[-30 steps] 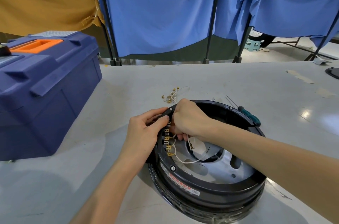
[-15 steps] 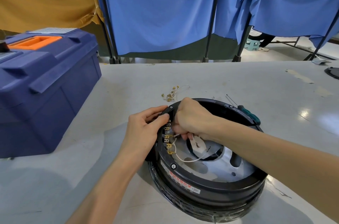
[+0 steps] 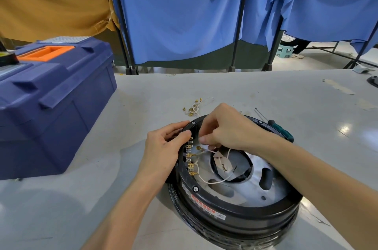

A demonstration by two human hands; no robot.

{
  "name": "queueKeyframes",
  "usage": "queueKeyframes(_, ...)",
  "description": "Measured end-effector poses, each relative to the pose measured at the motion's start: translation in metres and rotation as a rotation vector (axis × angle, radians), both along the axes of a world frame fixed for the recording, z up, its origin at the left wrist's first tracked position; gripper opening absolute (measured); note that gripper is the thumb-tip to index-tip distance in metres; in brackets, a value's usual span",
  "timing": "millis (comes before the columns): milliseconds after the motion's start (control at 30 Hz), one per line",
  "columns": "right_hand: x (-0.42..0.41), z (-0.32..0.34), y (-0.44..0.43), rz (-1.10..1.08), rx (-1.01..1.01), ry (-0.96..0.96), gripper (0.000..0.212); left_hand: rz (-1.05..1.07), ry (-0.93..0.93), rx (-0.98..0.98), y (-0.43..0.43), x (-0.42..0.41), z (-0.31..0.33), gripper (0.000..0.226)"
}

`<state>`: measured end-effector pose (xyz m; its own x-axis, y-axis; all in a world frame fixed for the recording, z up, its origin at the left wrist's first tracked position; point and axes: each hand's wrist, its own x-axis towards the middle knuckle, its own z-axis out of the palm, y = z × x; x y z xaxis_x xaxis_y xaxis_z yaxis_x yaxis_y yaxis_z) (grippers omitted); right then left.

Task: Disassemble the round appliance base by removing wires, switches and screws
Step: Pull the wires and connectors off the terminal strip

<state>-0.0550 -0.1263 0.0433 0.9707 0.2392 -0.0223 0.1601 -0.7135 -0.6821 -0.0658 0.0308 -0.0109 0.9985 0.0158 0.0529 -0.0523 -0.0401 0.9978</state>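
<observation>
one round base [image 3: 235,218], one toolbox [image 3: 51,106], one screwdriver [image 3: 283,130], one loose wire bundle [image 3: 193,107].

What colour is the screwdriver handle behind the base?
The screwdriver handle is teal green; it shows in the head view, the only one.

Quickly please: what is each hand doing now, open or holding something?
Left hand: grips the rim of the round black appliance base.
Right hand: pinches a thin white wire inside it.
</observation>
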Motion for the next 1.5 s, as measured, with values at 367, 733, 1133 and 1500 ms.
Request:
queueKeyframes(367,-0.013,-0.002,0.019,0.127,-0.182,0.007,0.011,0.014,-0.011,-0.01,0.0,0.001,-0.001,0.023)
queueKeyframes(733,-0.009,-0.01,0.03,0.008,-0.134,0.067,0.037,0.005,-0.04,0.004,0.001,0.002,-0.003,0.023)
queueKeyframes(1133,-0.003,-0.015,0.028,-0.055,-0.08,0.113,0.017,0.003,-0.03,-0.004,0.001,0.002,-0.002,0.023)
queueKeyframes(1500,-0.007,-0.015,0.011,-0.064,-0.011,0.091,0.009,0.014,-0.019,-0.009,-0.001,0.0,0.0,0.024)
